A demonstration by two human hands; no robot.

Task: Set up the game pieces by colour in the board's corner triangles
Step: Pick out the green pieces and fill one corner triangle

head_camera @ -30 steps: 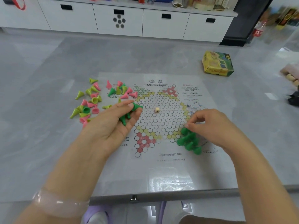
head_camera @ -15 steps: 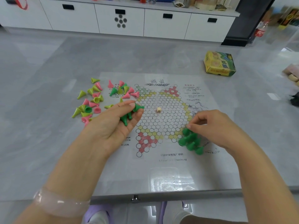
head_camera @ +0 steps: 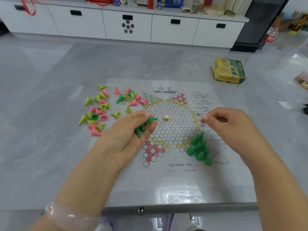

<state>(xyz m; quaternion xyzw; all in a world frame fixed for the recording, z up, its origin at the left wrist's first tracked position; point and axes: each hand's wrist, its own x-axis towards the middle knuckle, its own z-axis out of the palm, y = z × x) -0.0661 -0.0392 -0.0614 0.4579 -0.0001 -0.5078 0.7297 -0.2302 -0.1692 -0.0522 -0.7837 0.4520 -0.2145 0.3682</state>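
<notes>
Wristband (head_camera: 66,214), pale and translucent, circles the left forearm at the near edge of the view, just this side of the table's front lip (head_camera: 183,206). On the grey table lies the paper game board (head_camera: 166,130), a printed star of hexagonal cells with coloured corner triangles. Its near right triangle is packed with dark green cones (head_camera: 199,150) standing upright and touching, so that colour looks nearly finished; the near left red triangle (head_camera: 153,150) is bare.

The left hand (head_camera: 131,135) hovers palm-up over the board's left side, fingers curled around a small stock of spare green cones (head_camera: 145,125), apparently serving as a reserve so the other hand can draw pieces one by one. The right hand (head_camera: 226,125) hangs above the board's right edge, just beyond the green cluster, with thumb and forefinger drawn together; I cannot tell whether a piece sits between them, though none shows.

A small cream die (head_camera: 166,117) rests near the board's centre. Farther left, the unsorted pile (head_camera: 106,109) of pink, yellow-green and a few green cones spreads across the table and the board's corner, awaiting sorting. The far green triangle (head_camera: 150,96) and far red triangle (head_camera: 180,98) are unfilled. Beyond, right, sits the yellow-green game box (head_camera: 229,70), and behind it all white cabinets (head_camera: 126,25).
</notes>
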